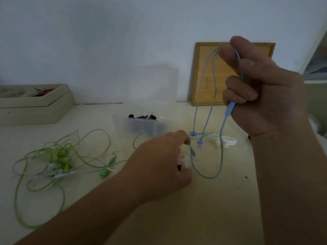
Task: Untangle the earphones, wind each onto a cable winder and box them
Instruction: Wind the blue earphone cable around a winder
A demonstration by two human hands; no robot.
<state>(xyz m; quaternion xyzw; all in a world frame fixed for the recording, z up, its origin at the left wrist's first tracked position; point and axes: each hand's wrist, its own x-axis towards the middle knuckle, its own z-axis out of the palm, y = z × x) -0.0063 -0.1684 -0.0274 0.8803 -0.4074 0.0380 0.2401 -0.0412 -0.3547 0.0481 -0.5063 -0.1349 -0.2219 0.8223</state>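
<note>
My right hand (261,92) is raised at the right, shut on the blue earphone cable (221,152). The cable's loops hang down from it to the table, and its inline remote pokes out below the fingers. Two blue earbuds (199,144) dangle just above the table. My left hand (164,163) is lower and centred, pinching the cable's other end together with a white cable winder (184,160). A tangle of green, yellow and white earphones (60,161) lies at the left. A clear plastic box (141,124) holding black pieces stands behind my left hand.
A second white winder (224,141) lies on the table under the hanging loop. The box's clear lid (154,84) and a wooden tray (208,75) lean on the wall. A beige box (35,105) sits at the back left.
</note>
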